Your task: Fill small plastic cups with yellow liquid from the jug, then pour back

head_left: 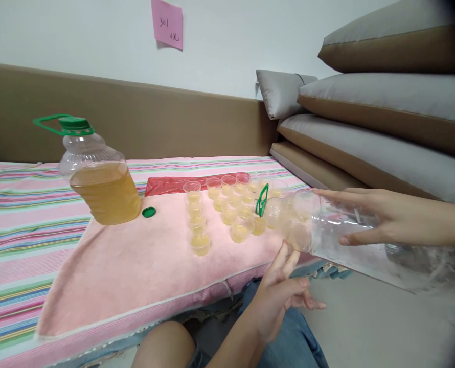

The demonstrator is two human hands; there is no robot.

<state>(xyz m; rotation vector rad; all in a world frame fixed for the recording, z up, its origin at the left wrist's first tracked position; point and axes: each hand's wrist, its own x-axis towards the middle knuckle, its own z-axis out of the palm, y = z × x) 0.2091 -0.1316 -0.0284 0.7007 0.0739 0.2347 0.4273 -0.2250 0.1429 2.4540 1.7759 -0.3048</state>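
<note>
A large clear bottle (346,232) lies tilted on its side in the air, its green-ringed neck pointing left over the small cups. My right hand (384,214) grips its body from above. Under the bottle's shoulder, my left hand (279,291) touches it with fingertips, the fingers apart. Several small clear cups (201,243) with pale yellow liquid stand in rows on the pink cloth (135,276). The bottle's neck hides some of them. A second big bottle (105,191), partly filled with yellow liquid and capped green, stands at the left. A loose green cap (149,211) lies beside it.
Behind the cups lies a red plastic sheet (166,185). Striped fabric (13,214) covers the surface around the pink cloth. Stacked grey and brown cushions (381,97) rise at the right. A brown backboard (135,117) runs along the wall, with a pink note (167,24) above it.
</note>
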